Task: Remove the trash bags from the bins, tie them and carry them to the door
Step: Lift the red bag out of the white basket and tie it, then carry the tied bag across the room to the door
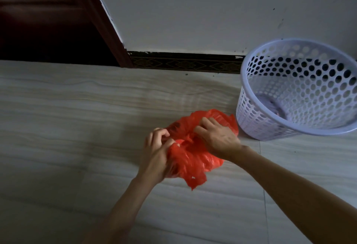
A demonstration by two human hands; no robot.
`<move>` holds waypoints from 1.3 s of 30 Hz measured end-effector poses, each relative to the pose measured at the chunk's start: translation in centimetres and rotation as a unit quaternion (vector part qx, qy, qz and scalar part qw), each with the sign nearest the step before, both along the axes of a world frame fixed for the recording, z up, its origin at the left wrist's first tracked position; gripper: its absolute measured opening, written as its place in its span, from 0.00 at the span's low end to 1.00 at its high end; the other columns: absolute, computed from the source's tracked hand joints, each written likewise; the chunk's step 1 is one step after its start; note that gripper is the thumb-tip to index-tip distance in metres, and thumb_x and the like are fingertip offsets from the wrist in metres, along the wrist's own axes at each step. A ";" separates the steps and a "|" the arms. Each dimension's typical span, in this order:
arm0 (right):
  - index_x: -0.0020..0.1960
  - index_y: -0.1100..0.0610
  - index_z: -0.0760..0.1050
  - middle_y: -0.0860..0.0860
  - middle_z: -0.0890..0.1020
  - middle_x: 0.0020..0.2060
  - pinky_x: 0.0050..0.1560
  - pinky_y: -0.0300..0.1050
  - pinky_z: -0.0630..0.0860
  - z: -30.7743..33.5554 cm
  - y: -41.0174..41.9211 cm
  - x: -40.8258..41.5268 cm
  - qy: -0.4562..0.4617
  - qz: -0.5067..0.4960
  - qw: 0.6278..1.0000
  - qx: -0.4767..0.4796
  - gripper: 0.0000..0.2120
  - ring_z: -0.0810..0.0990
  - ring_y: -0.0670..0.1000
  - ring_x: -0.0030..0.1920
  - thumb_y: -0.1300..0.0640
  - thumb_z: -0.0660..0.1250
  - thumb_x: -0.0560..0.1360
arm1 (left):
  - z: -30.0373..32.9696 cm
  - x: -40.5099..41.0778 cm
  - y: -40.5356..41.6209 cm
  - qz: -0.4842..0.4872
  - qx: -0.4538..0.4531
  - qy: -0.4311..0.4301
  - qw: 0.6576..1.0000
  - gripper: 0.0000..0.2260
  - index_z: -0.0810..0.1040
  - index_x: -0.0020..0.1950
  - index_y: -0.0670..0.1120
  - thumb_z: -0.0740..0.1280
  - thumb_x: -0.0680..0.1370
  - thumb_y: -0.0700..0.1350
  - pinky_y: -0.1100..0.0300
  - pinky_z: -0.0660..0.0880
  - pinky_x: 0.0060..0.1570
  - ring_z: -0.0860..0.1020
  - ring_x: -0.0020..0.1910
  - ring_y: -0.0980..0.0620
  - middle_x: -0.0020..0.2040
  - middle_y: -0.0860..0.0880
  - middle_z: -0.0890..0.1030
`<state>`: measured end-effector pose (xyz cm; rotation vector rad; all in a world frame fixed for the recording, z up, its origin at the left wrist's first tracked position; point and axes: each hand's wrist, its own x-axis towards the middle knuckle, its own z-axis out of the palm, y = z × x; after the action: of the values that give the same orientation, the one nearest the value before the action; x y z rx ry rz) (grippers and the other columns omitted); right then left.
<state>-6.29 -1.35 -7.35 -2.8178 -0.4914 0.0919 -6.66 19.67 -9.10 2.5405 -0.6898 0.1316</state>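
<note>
A red plastic trash bag (195, 158) lies on the pale tiled floor in the middle of the view. My left hand (157, 153) grips the bag's gathered plastic on its left side. My right hand (216, 135) grips the plastic on the upper right, and a twisted knot of red sits between the two hands. A loose flap of the bag hangs toward me. To the right stands a white perforated bin (297, 89) with no bag in it, a small dark bit at its bottom.
A dark brown door and frame (63, 21) fill the upper left, meeting a white wall (193, 11) with a dark patterned skirting (185, 63). Tiled floor (67, 118) stretches to the left and toward me.
</note>
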 end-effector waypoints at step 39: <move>0.71 0.50 0.58 0.54 0.69 0.66 0.49 0.50 0.74 41.7 10.6 2.7 0.190 -0.041 0.975 -0.104 0.22 0.72 0.58 0.62 0.54 0.54 0.78 | 43.6 -2.3 11.0 0.173 0.039 0.208 0.962 0.24 0.60 0.72 0.52 0.61 0.77 0.48 0.54 0.63 0.67 0.62 0.71 0.52 0.73 0.50 0.64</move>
<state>-3.56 9.22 34.38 -2.9112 -0.2905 0.6873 -8.98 30.72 34.52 2.6189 -0.0867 -0.3109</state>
